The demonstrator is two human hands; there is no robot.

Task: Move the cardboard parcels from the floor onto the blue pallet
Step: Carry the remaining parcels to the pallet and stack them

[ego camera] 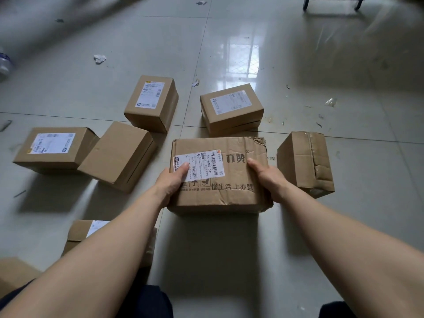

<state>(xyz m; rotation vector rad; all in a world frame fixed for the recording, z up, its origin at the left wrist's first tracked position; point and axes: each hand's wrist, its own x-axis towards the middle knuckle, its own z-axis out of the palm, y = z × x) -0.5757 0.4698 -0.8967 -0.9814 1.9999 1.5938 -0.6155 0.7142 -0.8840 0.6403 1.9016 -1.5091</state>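
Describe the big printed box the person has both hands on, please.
The big printed box is brown cardboard, creased, with its far right corner torn. Dark Chinese characters and handling symbols cross the top; a white barcode label sits at its left. It lies flat, on or just above the tiled floor. The left hand grips its left side, the right hand its right side.

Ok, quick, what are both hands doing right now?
Left hand: grips the left side of the big printed parcel, thumb on its label.
Right hand: grips the same parcel's right side.
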